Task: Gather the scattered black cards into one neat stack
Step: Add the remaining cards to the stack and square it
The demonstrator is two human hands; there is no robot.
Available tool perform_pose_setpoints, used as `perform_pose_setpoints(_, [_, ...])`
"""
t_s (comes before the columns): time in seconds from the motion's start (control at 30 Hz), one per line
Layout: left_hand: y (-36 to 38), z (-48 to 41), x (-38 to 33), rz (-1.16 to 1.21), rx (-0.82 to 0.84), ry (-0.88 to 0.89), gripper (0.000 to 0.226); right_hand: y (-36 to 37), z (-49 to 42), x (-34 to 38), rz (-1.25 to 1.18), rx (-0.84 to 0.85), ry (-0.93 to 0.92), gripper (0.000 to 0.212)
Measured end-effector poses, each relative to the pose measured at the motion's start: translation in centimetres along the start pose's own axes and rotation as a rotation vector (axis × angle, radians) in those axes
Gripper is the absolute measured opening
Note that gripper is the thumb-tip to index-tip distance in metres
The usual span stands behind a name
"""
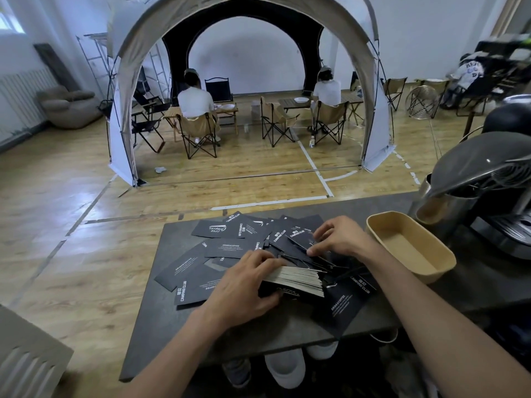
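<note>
your left hand (247, 278) is clamped around the stack (296, 281) at the table's (178, 311) near middle. your right hand (340, 238) rests with fingers spread on the loose cards (230, 248) just behind it, gripping nothing. sweep a few toward the stack, slide them on top, then square the edges before reaching for the far-left ones.

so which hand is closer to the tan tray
Right. The right hand lies on the scattered cards just left of the tan tray; the left hand grips the stack farther away.

soft even daylight (fisheye-bent edges), right side blurred
</note>
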State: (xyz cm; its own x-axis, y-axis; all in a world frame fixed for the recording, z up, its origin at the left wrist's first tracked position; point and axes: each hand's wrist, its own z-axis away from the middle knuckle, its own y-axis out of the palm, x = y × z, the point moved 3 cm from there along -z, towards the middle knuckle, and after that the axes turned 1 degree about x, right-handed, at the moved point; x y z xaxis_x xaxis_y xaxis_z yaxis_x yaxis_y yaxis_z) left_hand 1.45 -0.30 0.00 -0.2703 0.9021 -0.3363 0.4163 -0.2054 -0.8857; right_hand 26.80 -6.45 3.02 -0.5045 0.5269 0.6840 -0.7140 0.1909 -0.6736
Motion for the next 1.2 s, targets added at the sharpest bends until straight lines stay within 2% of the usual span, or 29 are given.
perform_pose_setpoints(0.1, [-0.3, 0.1, -0.2, 0.018, -0.009, 0.0, 0.06, -0.8, 0.9, 0.8, -0.04, -0.1, -0.061, 0.044])
perform_pose_setpoints(0.17, [-0.2, 0.2, -0.1, 0.032, 0.002, -0.021, 0.081, -0.7, 1.7, 1.9, -0.027, -0.105, -0.155, 0.034])
perform_pose_setpoints(0.2, [-0.2, 0.2, 0.0, 0.041, 0.002, -0.033, 0.096, -0.2, 2.2, 2.5, -0.016, -0.024, -0.204, 0.028])
perform_pose_setpoints(0.27, [0.0, 0.2, 0.3, 0.061, -0.021, -0.033, 0.114, 1.4, 3.4, 3.2, 0.062, 0.264, -0.247, 0.022])
perform_pose_setpoints(0.33, [0.1, 0.1, 0.4, 0.071, -0.012, -0.021, 0.106, 2.7, 4.0, 3.2, 0.096, 0.45, -0.244, 0.022])
perform_pose_setpoints(0.37, [0.1, 0.1, 0.4, 0.057, 0.0, -0.006, 0.094, 2.8, 3.8, 3.2, 0.052, 0.415, -0.247, 0.023])
perform_pose_setpoints(0.43, [-0.1, -0.1, 0.4, 0.006, 0.003, 0.021, 0.066, 1.9, 2.2, 3.0, -0.043, 0.131, -0.252, 0.023])
perform_pose_setpoints(0.5, [-0.2, -0.3, 0.4, -0.021, 0.008, 0.019, 0.055, 0.8, 0.9, 3.0, 0.21, -0.146, -0.281, 0.029])
perform_pose_setpoints(0.53, [-0.1, -0.3, 0.4, -0.027, 0.011, 0.018, 0.055, 1.0, 0.7, 3.0, 0.365, -0.166, -0.284, 0.041])
perform_pose_setpoints(0.6, [0.0, -0.3, 0.5, -0.037, 0.017, 0.012, 0.059, 1.9, 0.5, 2.7, 0.55, -0.095, -0.254, 0.056])
perform_pose_setpoints(0.63, [0.0, -0.3, 0.5, -0.04, 0.022, 0.008, 0.061, 2.2, 0.6, 2.5, 0.56, -0.08, -0.244, 0.054])
perform_pose_setpoints(0.87, [0.1, 0.2, 0.5, -0.015, 0.015, 0.0, 0.07, 0.3, 0.9, 2.3, 0.333, -0.089, -0.259, 0.031])
perform_pose_setpoints(1.07, [0.1, 0.3, 0.2, -0.002, -0.01, -0.007, 0.072, -1.5, 1.2, 2.2, 0.195, -0.035, -0.273, 0.028])
perform_pose_setpoints(1.13, [0.0, 0.3, 0.1, 0.0, -0.013, 0.002, 0.082, -1.3, 1.7, 2.5, 0.157, 0.026, -0.297, 0.02])
perform_pose_setpoints(1.2, [0.0, 0.2, 0.0, 0.024, -0.023, -0.01, 0.096, -0.1, 2.1, 2.7, 0.148, 0.187, -0.298, 0.019])
